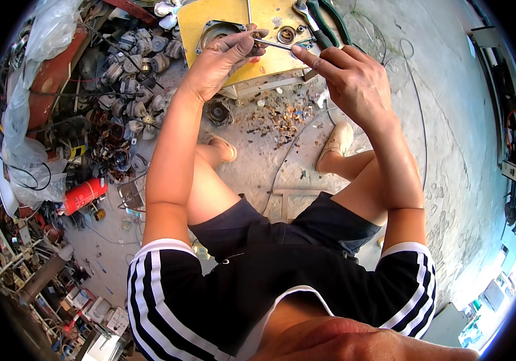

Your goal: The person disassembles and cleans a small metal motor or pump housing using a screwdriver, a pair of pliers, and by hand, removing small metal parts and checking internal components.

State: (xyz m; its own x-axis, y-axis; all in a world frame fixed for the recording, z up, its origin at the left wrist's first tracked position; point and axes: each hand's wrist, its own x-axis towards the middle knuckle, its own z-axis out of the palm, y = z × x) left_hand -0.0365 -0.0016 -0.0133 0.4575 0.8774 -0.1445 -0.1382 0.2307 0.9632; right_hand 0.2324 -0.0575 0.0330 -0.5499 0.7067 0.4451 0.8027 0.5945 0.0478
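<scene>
My left hand (225, 60) is closed, thumb and fingers pinching a small brownish part (257, 41) above the yellow work top. In my right hand (354, 81) is a thin metal rod (275, 45), like a screwdriver shaft; its rear end is hidden by the fingers. The index finger stretches along the rod, and its tip meets the small part. Under my left hand's fingers lies a round metal motor housing (217, 35), partly covered. Between the hands and the far edge sits a small ring-shaped part (286, 35).
Green-handled pliers (321, 27) lie at the right of the yellow work top (264, 71). Brown scraps (288, 120) litter the floor below. Many old motor parts (141, 78) are heaped at left, near a red cylinder (85, 195). A cable (417, 102) runs along the floor at right.
</scene>
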